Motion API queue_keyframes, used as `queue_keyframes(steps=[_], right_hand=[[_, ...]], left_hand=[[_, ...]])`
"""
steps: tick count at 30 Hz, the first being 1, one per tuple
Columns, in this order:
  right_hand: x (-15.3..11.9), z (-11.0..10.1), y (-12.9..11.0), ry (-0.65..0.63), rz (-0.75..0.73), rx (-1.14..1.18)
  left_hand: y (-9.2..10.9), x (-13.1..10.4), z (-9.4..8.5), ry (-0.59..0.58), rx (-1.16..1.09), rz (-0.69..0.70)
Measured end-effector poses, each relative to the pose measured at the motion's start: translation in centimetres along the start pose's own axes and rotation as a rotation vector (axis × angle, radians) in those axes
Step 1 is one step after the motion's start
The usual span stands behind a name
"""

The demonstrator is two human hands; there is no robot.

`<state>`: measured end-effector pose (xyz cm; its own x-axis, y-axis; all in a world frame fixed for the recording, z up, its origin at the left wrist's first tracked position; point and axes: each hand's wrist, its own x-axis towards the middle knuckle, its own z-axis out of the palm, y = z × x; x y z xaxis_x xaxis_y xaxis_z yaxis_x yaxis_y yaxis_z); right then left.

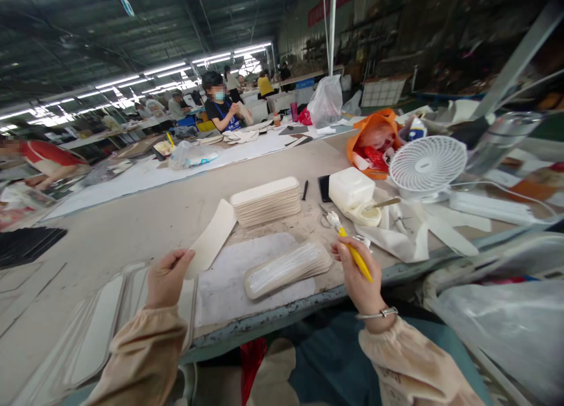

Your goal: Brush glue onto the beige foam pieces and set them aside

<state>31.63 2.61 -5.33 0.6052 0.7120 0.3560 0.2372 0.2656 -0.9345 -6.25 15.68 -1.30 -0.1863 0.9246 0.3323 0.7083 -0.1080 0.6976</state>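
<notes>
Left hand (168, 274) pinches strip (214, 237); right hand (363, 285) grips brush (362, 262) near glossy stack (288, 268). Coating step apparently underway; next move likely needs strip lined up.

A white fan (425, 166) stands at right beside an orange bag (353, 144); black sheets (30, 244) lie stacked at left.
</notes>
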Motion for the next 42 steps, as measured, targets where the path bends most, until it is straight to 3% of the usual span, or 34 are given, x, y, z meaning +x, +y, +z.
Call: queue_keyframes(steps=[4,7,11,15,19,23,26,31,38,42], right_hand=[[-0.1,0.1,0.5,-0.087,-0.018,0.032],[-0.5,0.3,0.7,-0.170,0.105,0.191],[-0.9,0.6,0.6,-0.226,0.287,0.343],[-0.8,0.9,0.9,-0.150,0.237,0.237],[-0.2,2.1,2.4,-0.058,0.159,0.139],[0.4,3.4,4.5,-0.054,0.159,0.063],[0.5,3.9,5.7,-0.051,0.149,-0.075],[0.7,3.8,6.1,-0.029,0.141,-0.193],[1.0,3.7,5.8,-0.045,0.060,-0.319],[1.1,3.6,6.0,-0.051,0.021,-0.370]], left_hand=[[2.6,-6.5,0.7,-0.203,-0.252,0.014],[4.5,-9.4,2.4,-0.373,-0.304,-0.006],[6.3,-10.6,4.5,-0.516,-0.245,-0.051],[7.1,-10.3,5.6,-0.574,-0.220,-0.093],[6.1,-9.5,6.3,-0.460,-0.264,-0.075],[2.8,-9.3,6.8,-0.255,-0.304,-0.191],[0.3,-10.0,6.9,-0.190,-0.261,-0.280],[-0.6,-11.3,6.5,-0.224,-0.167,-0.270],[-0.3,-10.6,7.2,-0.419,-0.036,-0.226],[-0.4,-10.6,7.3,-0.460,0.041,-0.172]])
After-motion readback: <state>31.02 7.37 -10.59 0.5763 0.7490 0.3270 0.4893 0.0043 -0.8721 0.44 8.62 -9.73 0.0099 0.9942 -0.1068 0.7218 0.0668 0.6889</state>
